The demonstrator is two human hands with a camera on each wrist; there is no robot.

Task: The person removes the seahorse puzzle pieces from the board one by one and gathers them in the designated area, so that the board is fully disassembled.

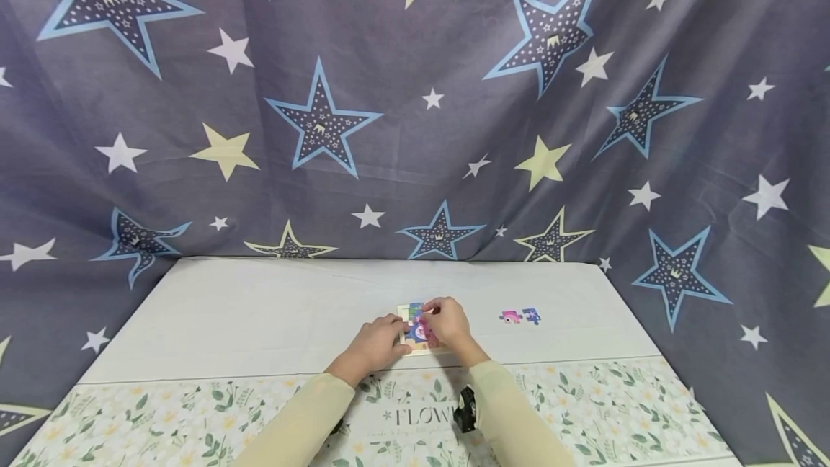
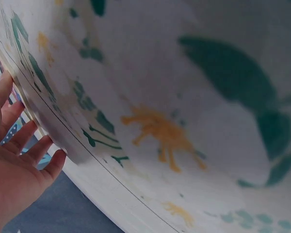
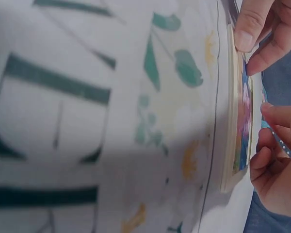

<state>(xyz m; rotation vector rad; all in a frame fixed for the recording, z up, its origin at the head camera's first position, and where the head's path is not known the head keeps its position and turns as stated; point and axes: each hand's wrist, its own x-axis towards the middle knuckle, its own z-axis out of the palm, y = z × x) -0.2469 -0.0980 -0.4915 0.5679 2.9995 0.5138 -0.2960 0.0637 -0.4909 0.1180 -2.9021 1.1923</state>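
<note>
A small jigsaw puzzle board (image 1: 421,349) with a pale wooden rim and a colourful picture lies on the table. My left hand (image 1: 376,343) rests at its left side, thumb on the near rim and the other fingers fairly straight along the edge; the left wrist view shows these fingers (image 2: 31,138) spread. Over the board's right part, my right hand (image 1: 449,321) has its fingers bent and pinches a small pinkish puzzle piece, mostly hidden by the fingertips. In the right wrist view the right hand (image 3: 281,165) is close above the picture.
Right of the board lie two loose puzzle pieces, one pink (image 1: 510,317) and one blue (image 1: 532,316). A floral cloth strip with lettering (image 1: 415,416) covers the near table. Behind the white tabletop (image 1: 272,308) hangs a grey-blue star curtain (image 1: 389,186).
</note>
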